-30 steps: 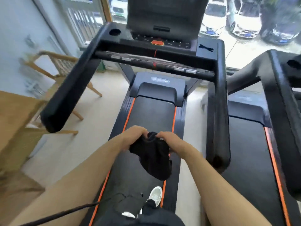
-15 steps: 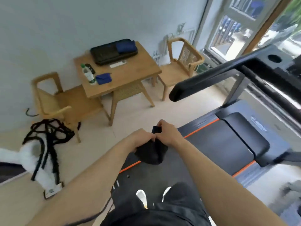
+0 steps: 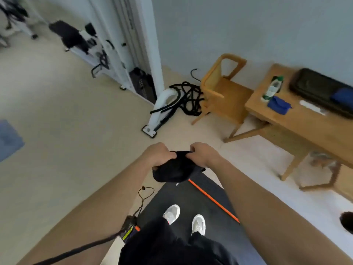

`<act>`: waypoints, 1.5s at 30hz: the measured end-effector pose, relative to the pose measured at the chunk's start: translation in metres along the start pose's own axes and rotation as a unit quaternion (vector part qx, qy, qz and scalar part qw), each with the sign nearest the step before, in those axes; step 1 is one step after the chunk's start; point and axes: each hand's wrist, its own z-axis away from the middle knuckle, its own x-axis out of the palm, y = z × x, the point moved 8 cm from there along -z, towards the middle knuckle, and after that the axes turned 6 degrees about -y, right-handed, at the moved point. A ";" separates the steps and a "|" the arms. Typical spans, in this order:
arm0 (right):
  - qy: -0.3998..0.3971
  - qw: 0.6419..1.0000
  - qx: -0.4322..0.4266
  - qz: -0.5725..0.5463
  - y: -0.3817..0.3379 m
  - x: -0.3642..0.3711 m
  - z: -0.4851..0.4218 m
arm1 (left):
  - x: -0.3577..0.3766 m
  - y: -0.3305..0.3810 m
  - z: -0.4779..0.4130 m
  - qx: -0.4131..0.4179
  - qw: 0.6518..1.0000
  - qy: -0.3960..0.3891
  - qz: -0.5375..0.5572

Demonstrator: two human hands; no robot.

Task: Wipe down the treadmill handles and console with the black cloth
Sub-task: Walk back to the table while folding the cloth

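feet: our two white shoes (image 3: 184, 219) stand on the treadmill belt (image 3: 193, 199), near bottom centre, dark trousers above them
belt: black, orange stripe (image 3: 213, 200) along its right edge, runs from near centre off the bottom; no handles or console in view
cable: thin black cord (image 3: 144, 196) loops on the floor just left of the belt, down to a small device (image 3: 129, 229) at our hip
left hand: left hand (image 3: 157, 155) curled closed, fingers pinching the left top edge of the black cloth
right hand: right hand (image 3: 203, 154) curled closed too, pinching the right top edge; both hands close together, almost touching
black cloth: black cloth (image 3: 174, 170) bunched, hanging between and below our hands, held in the air over the far end of the belt
floor: pale beige; blue mat (image 3: 8, 139) at the far left edge
table: wooden table (image 3: 298, 127) to the right, carrying a bottle (image 3: 272, 88), a blue pouch (image 3: 278, 105) and a black case (image 3: 321, 91)
chair: wooden chair (image 3: 222, 90) just left of the table
far: white machine base with tangled black ropes (image 3: 188, 98) beside the chair, against the pale wall; more gym gear far left, blurred
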 end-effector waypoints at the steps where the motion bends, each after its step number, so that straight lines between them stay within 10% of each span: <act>1: -0.006 1.000 -0.023 0.021 -0.019 0.002 -0.009 | -0.011 -0.018 0.005 -0.007 1.000 0.022 0.005; 8: -0.033 0.988 -0.117 0.097 -0.151 0.044 -0.060 | -0.079 -0.140 0.045 -0.066 0.982 0.158 0.081; 24: -0.026 0.990 -0.126 0.053 -0.329 0.060 -0.225 | -0.233 -0.305 -0.036 -0.045 0.977 0.167 0.121; 37: 0.087 0.989 -0.122 -0.005 -0.280 0.009 -0.543 | -0.335 -0.308 -0.390 0.016 0.976 0.043 -0.212; 45: 0.073 0.993 0.030 -0.084 -0.179 -0.085 -0.606 | -0.410 -0.175 -0.517 0.139 0.938 0.042 -0.314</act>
